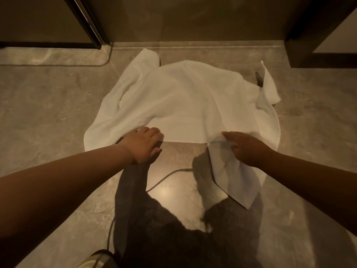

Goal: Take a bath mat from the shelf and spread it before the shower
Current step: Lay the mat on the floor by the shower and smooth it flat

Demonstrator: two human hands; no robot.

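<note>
A white bath mat (pixel 183 101) is in the air just above the marbled floor, billowing in the middle, with its far corners folded and rumpled. My left hand (pixel 144 145) grips its near edge on the left. My right hand (pixel 249 149) pinches the near edge on the right, and a corner of the mat hangs down below that hand. Beyond the mat runs the low stone sill (pixel 193 46) of the shower with glass above it.
A dark door frame (pixel 90 26) stands at the back left and a dark cabinet (pixel 316 45) at the back right. My shoe (pixel 96 260) shows at the bottom edge. Bare floor (pixel 48 113) lies on both sides of the mat.
</note>
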